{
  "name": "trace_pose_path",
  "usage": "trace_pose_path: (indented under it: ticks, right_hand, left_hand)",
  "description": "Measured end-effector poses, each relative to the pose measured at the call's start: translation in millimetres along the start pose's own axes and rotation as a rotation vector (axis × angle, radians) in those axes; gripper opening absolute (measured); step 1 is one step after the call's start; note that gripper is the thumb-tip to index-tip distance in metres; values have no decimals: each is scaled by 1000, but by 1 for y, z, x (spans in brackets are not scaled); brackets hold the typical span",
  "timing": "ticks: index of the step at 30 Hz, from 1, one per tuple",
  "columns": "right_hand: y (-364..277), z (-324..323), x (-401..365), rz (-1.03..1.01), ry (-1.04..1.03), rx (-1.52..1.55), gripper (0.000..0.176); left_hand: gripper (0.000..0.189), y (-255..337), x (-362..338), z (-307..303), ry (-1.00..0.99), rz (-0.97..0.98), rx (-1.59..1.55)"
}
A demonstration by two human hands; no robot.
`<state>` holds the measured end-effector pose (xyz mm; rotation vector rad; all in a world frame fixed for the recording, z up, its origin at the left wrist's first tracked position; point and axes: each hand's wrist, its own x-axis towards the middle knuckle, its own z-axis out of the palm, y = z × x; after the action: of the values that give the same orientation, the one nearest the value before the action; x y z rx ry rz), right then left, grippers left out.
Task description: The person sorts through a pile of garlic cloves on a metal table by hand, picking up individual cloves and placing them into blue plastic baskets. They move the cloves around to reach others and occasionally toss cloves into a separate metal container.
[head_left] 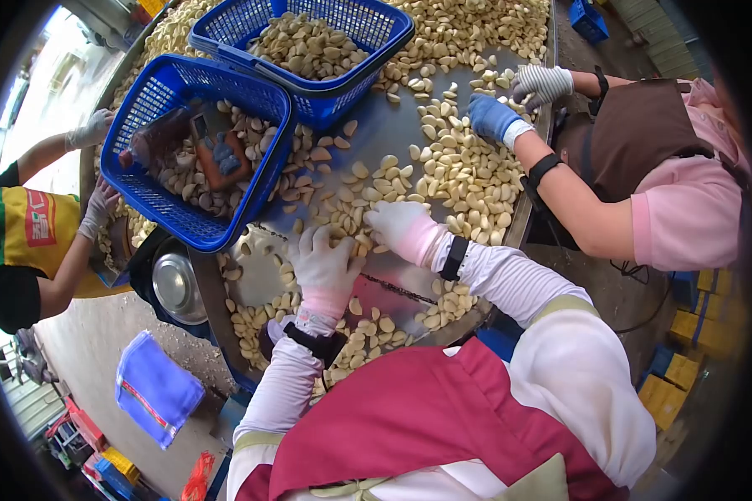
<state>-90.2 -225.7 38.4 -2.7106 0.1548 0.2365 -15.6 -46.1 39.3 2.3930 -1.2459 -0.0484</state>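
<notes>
Both my hands wear white gloves with pinkish cuffs and rest among pale, flat, clove-like pieces (468, 184) on a metal table (376, 134). My left hand (324, 265) has its fingers curved down at the near edge of a small heap, spread apart; nothing shows between them. To its right, my right hand (401, 230) lies on the same heap, its fingertips among the pieces; whether it grips any is hidden. A dark chain (397, 290) lies on the table just below the hands.
A blue basket (200, 225) holding pieces, a plastic bag and a phone-like item stands at left, touching a second blue basket (309, 79). Gloved co-workers' hands (493, 117) (100, 204) work at right and left. A metal lid (178, 288) is at lower left.
</notes>
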Motion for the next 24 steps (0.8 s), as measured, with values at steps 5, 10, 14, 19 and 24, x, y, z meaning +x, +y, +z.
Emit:
trace_pose_path:
  ticks: [5, 10, 14, 19, 24]
  right_hand:
    - [4, -16, 7, 65, -101, 109, 20]
    - [-2, -20, -7, 445, -345, 1278, 31]
    - [-27, -18, 9, 510, -433, 1206, 24]
    - [-25, -7, 27, 88, -47, 64, 24]
    - [-20, -5, 41, 41, -137, -220, 16]
  left_hand:
    - [22, -3, 0, 9, -15, -120, -36]
    - [29, -1, -1, -15, 93, 43, -281]
    - [55, -27, -4, 3, 261, -193, -379]
    - [56, -78, -29, 5, 168, -298, 64]
    - [55, -82, -35, 5, 179, -258, 113]
